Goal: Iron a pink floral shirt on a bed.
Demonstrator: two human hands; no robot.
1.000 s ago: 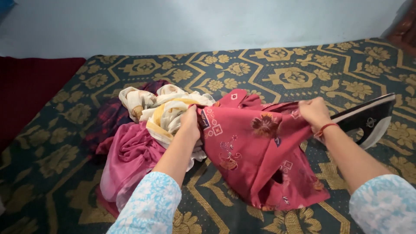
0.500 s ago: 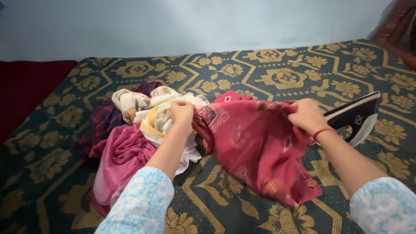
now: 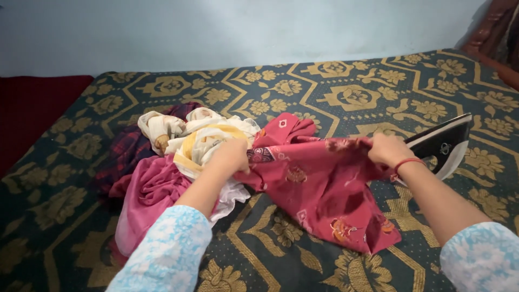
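Observation:
A red printed cloth (image 3: 319,184) with small floral motifs hangs stretched between both of my hands above the patterned bed cover (image 3: 346,92). My left hand (image 3: 230,157) grips its left edge, close to a heap of clothes. My right hand (image 3: 386,150), with a red thread at the wrist, grips the right edge. The lower part of the cloth drapes down onto the cover.
The heap at the left holds a cream and yellow cloth (image 3: 203,138), a pink cloth (image 3: 148,197) and a dark checked one (image 3: 127,148). A clothes iron (image 3: 443,143) lies tilted just behind my right hand. A dark red surface (image 3: 32,116) borders the far left.
Both hands have shaken the red cloth: it rose and billowed, then came down lower. My left hand dropped slightly towards the heap.

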